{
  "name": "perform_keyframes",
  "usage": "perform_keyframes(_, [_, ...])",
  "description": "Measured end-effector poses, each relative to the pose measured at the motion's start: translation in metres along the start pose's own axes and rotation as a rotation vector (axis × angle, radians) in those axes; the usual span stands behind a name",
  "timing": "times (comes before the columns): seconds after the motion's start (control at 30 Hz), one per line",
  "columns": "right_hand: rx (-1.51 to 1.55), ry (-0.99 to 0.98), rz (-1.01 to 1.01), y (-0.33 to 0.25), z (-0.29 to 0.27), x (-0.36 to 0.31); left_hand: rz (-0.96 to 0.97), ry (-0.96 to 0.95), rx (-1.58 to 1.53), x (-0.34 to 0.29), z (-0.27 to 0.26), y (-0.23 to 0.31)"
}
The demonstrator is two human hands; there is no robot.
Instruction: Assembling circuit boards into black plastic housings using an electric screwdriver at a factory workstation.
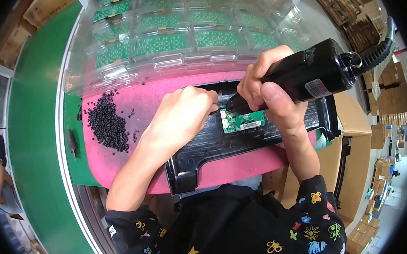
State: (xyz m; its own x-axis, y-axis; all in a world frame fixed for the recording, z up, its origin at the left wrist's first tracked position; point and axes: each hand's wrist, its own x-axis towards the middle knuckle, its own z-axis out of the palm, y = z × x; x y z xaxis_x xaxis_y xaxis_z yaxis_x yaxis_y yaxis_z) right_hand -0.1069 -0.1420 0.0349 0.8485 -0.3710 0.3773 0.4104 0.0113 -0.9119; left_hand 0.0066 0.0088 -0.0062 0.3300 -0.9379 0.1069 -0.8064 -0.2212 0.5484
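A black electric screwdriver [309,71] is gripped in my right hand [273,90], its cord end up and to the right. The driver's narrow end points down-left at the upper left corner of a small green circuit board [244,121]. That board lies in a long black plastic housing [223,146]. My left hand [184,116] is closed, fingers curled, over the housing just left of the driver's end. Whatever its fingertips pinch, if anything, is hidden.
A pile of small black screws [108,123] lies on the left of the pink mat [220,175]. Clear plastic trays [171,61] holding green boards stand behind it. Left of the mat lies a dark, slim tool [71,143]. A cardboard box [355,164] stands at right.
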Motion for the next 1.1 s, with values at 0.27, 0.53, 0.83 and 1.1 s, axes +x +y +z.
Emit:
perform_keyframes(0.27, [-0.032,-0.126,0.069,0.008,0.008,0.005,-0.020,-0.055,0.039,0.000,0.001,0.004])
perform_keyframes(0.53, [0.022,-0.040,-0.053,0.007,-0.003,-0.006,0.060,-0.050,-0.034,0.003,0.005,0.004])
perform_keyframes(0.83, [0.018,-0.095,0.054,0.005,0.010,0.003,0.016,0.024,-0.045,0.003,0.004,0.007])
perform_keyframes(1.1, [0.174,0.022,-0.124,0.003,-0.013,-0.017,0.067,-0.065,-0.033,0.006,0.002,0.007])
